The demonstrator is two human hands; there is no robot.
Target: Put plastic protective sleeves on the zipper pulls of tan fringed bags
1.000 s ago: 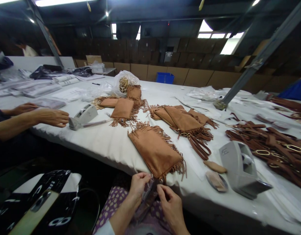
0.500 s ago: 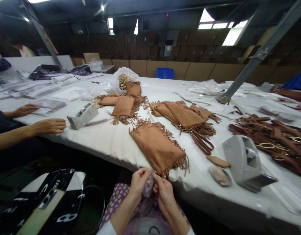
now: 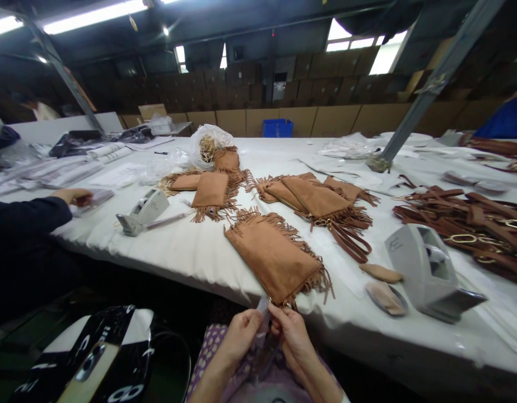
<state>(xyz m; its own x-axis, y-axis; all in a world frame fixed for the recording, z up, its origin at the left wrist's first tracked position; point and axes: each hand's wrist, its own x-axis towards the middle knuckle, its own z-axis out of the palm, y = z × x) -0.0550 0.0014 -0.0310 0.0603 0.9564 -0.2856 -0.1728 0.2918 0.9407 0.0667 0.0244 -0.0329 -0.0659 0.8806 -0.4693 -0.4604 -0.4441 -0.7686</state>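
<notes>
A tan fringed pouch [image 3: 275, 257] lies at the table's front edge, its zipped side toward me and a metal fitting at the near corner. Just below that corner, my left hand [image 3: 243, 333] pinches a strip of clear plastic wrap [image 3: 263, 324] that hangs over my lap. Fingertips of my right hand [image 3: 289, 330] are closed at the plastic's other side, close to the pouch's metal fitting. Something brown shows dimly through the plastic; its shape is unclear. Further back lie several more fringed pouches [image 3: 317, 197], one with a brown wrist strap [image 3: 350, 243].
At right stand a grey tape dispenser [image 3: 430, 274], a small dish [image 3: 386, 299] and a heap of brown straps [image 3: 464, 224]. Another dispenser [image 3: 144, 210] is at left. A co-worker's hand [image 3: 75, 196] rests on packets there. A metal post [image 3: 426, 95] rises from the table.
My hands have shifted slightly down and right in view, still at the plastic by the pouch corner. The co-worker's arm has moved back and left toward the packets.
</notes>
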